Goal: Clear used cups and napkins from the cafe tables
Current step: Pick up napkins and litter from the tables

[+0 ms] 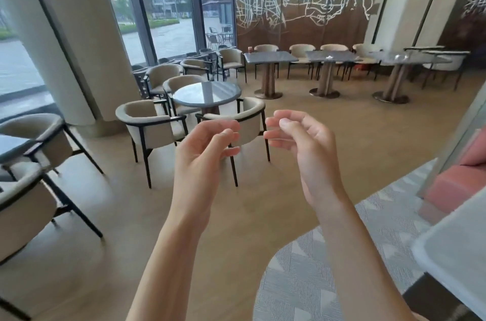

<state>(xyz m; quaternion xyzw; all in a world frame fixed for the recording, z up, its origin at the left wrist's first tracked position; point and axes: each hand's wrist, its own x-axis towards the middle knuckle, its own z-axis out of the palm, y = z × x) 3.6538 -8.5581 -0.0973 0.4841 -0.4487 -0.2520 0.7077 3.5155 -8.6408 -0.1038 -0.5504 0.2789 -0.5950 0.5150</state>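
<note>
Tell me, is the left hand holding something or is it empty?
Empty. The left hand is raised with its fingers loosely curled, and nothing lies between them.

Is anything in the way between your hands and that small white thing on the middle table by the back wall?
Yes. Both the left hand and right hand are empty and far from the white item. A beige chair and the round table stand just ahead; open floor lies to their right.

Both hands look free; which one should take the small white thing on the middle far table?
Right, narrowly. The white item lies ahead and right, on the right hand's side. The left hand is equally free; both are far off.
</note>
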